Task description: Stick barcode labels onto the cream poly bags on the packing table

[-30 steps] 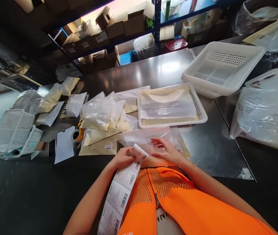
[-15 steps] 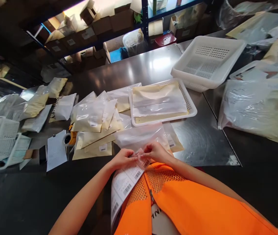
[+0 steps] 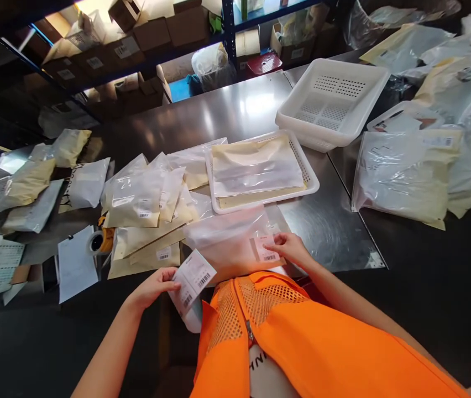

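Observation:
My left hand [image 3: 157,287] is closed, pinching the edge of a strip of barcode labels [image 3: 194,276] that curls down beside the orange vest. Between the thumb and fingers of my right hand [image 3: 291,249] is a single barcode label [image 3: 267,250]. It is above the lower right part of a clear-and-cream packing bag [image 3: 223,243], which lies flat at the table's front edge; I cannot tell whether the label touches it. Just behind, a shallow white basket [image 3: 310,185] holds several flat bags [image 3: 256,163].
Labelled bags [image 3: 136,193] are piled on the left, near a tape roll [image 3: 95,242] and a clipboard with paper [image 3: 77,262]. A deeper white basket [image 3: 330,105] stands back right. Filled bags [image 3: 401,171] lie far right. Shelves with cardboard boxes [image 3: 148,38] line the back.
My hands were together on the label strip and have moved apart. One label is now separate in my right hand, while the strip stays in my left. The view has shifted slightly right.

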Action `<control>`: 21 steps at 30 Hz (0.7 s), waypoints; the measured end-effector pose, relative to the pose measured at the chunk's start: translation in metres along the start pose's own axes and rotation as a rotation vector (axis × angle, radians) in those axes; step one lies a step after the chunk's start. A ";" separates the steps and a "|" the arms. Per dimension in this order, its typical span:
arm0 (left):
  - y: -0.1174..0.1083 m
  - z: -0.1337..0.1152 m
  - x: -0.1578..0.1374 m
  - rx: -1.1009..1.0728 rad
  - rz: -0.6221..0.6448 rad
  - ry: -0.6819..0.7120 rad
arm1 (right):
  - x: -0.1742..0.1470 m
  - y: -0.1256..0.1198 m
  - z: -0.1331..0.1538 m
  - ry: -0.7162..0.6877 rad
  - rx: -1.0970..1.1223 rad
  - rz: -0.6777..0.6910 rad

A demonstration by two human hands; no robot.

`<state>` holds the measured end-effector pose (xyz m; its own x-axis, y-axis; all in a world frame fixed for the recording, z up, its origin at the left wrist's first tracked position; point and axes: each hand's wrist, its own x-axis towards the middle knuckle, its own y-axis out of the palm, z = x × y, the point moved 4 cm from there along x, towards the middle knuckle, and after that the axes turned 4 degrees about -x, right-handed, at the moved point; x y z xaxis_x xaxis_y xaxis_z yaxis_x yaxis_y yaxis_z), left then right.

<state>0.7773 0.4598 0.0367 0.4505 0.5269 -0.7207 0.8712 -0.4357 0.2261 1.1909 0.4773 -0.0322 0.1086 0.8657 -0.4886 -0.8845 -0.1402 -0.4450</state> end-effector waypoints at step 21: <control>0.035 0.017 0.008 -0.127 -0.207 0.139 | -0.010 0.003 0.018 -0.031 -0.274 -0.211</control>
<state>0.8079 0.4366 0.0272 0.2756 0.6939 -0.6653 0.9609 -0.2180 0.1706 1.1788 0.4766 -0.0155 0.2589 0.9029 -0.3432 -0.6888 -0.0765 -0.7209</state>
